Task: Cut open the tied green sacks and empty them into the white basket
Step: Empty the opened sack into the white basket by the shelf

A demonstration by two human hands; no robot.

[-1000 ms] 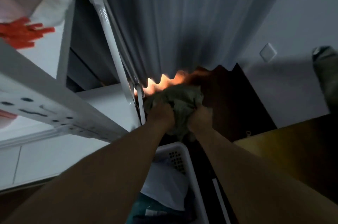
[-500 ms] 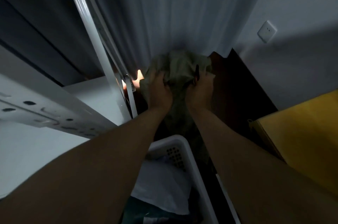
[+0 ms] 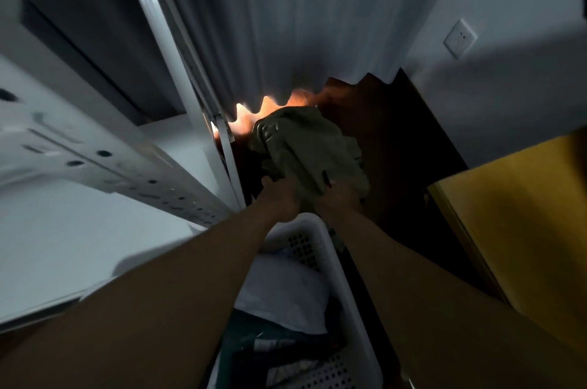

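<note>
A crumpled green sack (image 3: pixel 305 147) hangs in the air beyond the far end of the white basket (image 3: pixel 346 280). My left hand (image 3: pixel 281 201) grips its near edge on the left, and my right hand (image 3: pixel 338 201) grips the same edge on the right. A thin dark object pokes up at my right hand; what it is cannot be told. The perforated basket stands below my forearms and holds white and dark fabric (image 3: pixel 282 293).
A grey curtain (image 3: pixel 286 23) hangs behind the sack, with bright light under its hem. A white metal frame (image 3: pixel 178 77) runs along the left. A yellow piece of furniture (image 3: pixel 521 223) stands on the right, by a wall with a socket (image 3: pixel 460 38). The floor is dark.
Both hands have drawn the sack lower and closer to the basket's far end. The view has tilted, so the bright gap under the curtain shows again.
</note>
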